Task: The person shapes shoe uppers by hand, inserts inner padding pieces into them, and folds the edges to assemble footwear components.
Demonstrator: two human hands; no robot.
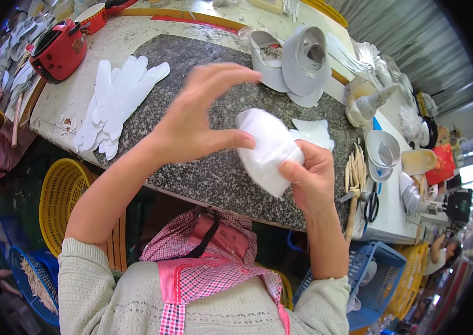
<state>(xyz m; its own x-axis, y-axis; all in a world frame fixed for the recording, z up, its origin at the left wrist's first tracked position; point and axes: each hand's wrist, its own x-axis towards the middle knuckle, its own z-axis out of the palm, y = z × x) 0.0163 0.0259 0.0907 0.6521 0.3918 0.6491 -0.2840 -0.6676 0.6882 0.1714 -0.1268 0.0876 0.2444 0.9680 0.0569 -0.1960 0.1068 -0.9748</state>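
Observation:
A curved white shoe upper is held above the dark stone slab, pinched at its right side by my right hand. My left hand is spread open to its left. The left fingers are apart and slightly blurred, and the thumb tip overlaps the upper's left edge; I cannot tell if it presses on it. Just behind my right hand, a flat white cut piece lies on the slab. Farther back stand two formed whitish shoe uppers, one overlapping the other.
Long white cut pieces lie on the left of the slab. A red pot stands at the far left. To the right are a hammer, black-handled scissors and a white cup-shaped piece. Yellow and blue baskets flank me.

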